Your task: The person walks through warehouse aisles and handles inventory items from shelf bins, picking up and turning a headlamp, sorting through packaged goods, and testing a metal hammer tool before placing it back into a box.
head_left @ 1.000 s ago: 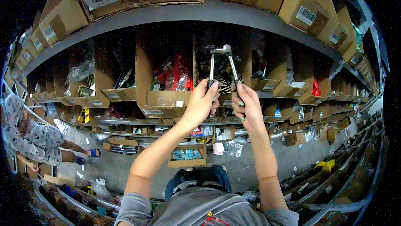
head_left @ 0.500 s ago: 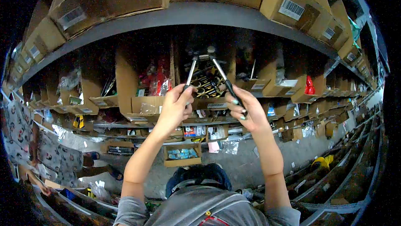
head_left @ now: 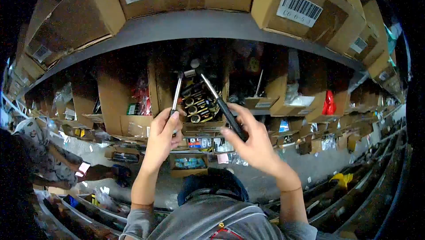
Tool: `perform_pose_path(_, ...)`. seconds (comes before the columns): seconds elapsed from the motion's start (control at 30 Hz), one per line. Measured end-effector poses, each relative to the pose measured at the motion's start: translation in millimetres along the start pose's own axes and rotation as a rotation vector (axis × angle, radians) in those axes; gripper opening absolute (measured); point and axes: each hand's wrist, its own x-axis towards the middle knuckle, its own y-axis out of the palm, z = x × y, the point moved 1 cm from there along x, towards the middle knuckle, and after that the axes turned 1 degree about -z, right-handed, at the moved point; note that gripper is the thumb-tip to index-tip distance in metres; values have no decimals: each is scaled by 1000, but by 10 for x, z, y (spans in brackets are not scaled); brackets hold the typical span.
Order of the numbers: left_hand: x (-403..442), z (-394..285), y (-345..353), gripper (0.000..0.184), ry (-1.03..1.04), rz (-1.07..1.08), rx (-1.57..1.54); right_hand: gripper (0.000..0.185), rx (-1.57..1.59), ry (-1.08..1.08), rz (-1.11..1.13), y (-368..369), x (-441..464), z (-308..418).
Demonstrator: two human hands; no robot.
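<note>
My left hand [head_left: 160, 140] is closed on the lower end of a slim rod tool [head_left: 177, 93] with a shiny silver shaft, pointing up and away. In my right hand [head_left: 256, 144], a similar rod tool [head_left: 227, 113] with a long black handle and silver shaft rests between thumb and fingers. The two tools lean toward each other at their far ends, near a small silver cylinder-shaped head [head_left: 189, 74]; whether they touch is unclear in the dark. Behind them, a cardboard bin holds several black-and-yellow packages [head_left: 198, 108].
A grey shelf edge [head_left: 190, 25] curves overhead, carrying barcoded cardboard boxes [head_left: 274, 0]. Open bins line both sides, one with a red item [head_left: 329, 102]. A box of blue packets [head_left: 190, 163] sits low before me. Another person [head_left: 48, 156] stands at left.
The view has shifted, and both tools now appear farther left against the shelf. The fingers of my right hand have loosened and shifted along the black handle. The other person has moved.
</note>
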Motion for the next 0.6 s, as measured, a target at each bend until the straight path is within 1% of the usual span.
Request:
perform_pose_path(0.07,-33,18,64,19,-46,6,-40,43,-43,-30,-12,-66,-14,-4)
perform_pose_path(0.13,-65,49,136,18,-42,-25,-45,39,-229,-350,-126,-135,-6,-79)
perform_pose_path(0.17,-81,85,166,17,-18,-49,-13,31,-286,-441,-201,-142,13,-49)
perform_pose_path(0.2,-102,118,188,16,4,-73,19,31,-276,-451,-187,-206,46,-66)
perform_pose_path(0.27,-135,147,207,16,12,-102,18,22,-110,-429,-230,-418,195,-128)
perform_pose_path(0.3,-165,166,218,16,11,-87,24,18,-99,-467,-241,-515,269,-88)
perform_pose_path(0.33,-193,186,228,17,6,-70,31,15,-62,-423,-236,-571,322,-73)
perform_pose_path(0.4,-214,198,250,18,50,-99,-21,14,-31,-404,-138,-710,543,-74)
perform_pose_path(0.47,-238,167,279,17,57,-150,-63,15,31,-356,-133,-770,702,-73)
perform_pose_path(0.5,-249,160,286,17,61,-160,-64,15,38,-298,-126,-799,778,-96)
perform_pose_path(0.53,-256,154,288,18,68,-146,-66,15,129,-286,-120,-807,838,-135)
perform_pose_path(0.6,-265,159,285,18,77,-138,-69,16,154,-274,-142,-818,935,-237)
